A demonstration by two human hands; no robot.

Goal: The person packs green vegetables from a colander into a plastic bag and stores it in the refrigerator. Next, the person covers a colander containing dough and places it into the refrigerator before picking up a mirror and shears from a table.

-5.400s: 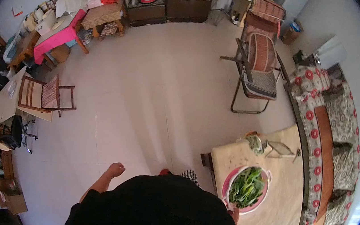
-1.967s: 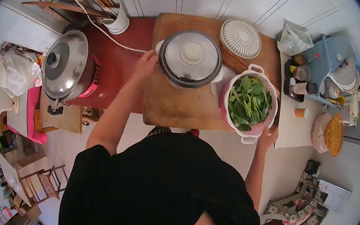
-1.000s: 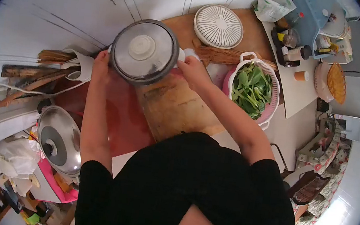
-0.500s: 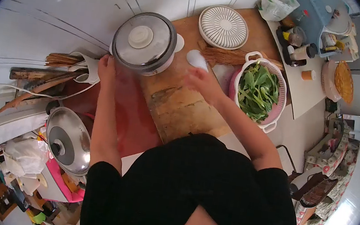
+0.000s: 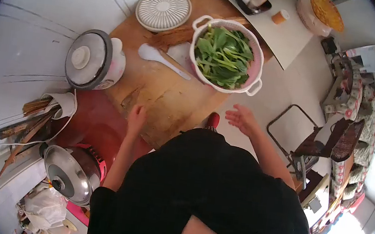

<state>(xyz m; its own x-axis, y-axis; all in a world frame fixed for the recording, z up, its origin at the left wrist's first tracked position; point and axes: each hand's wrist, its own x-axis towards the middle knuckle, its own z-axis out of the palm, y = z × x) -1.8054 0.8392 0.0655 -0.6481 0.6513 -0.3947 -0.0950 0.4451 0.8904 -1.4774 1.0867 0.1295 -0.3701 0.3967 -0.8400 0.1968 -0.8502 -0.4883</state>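
Note:
Above the near part of the wooden board (image 5: pixel 170 108), my left hand (image 5: pixel 136 119) is loosely closed, with nothing visible in it. My right hand (image 5: pixel 241 119) is held out past the board's right edge, fingers apart and empty. Nearest to it is a white and pink colander (image 5: pixel 259 62) heaped with leafy greens (image 5: pixel 223 56). A white rice paddle (image 5: pixel 155 56) lies flat on the board, left of the colander. The rice cooker (image 5: pixel 116 68), its clear lid (image 5: pixel 90 60) on, stands against the wall, up and left of my left hand.
A ribbed round white lid (image 5: pixel 163 9) lies at the back, beside a straw brush (image 5: pixel 176 38). A lidded steel pan (image 5: pixel 68 172) stands at lower left, near wooden sticks (image 5: pixel 31 130) and a white cord. A folding chair (image 5: pixel 330 134) stands to the right.
My left hand has left the rice cooker's side and come over the board. My right hand has moved from near the paddle to right of the board. The view has turned rightward.

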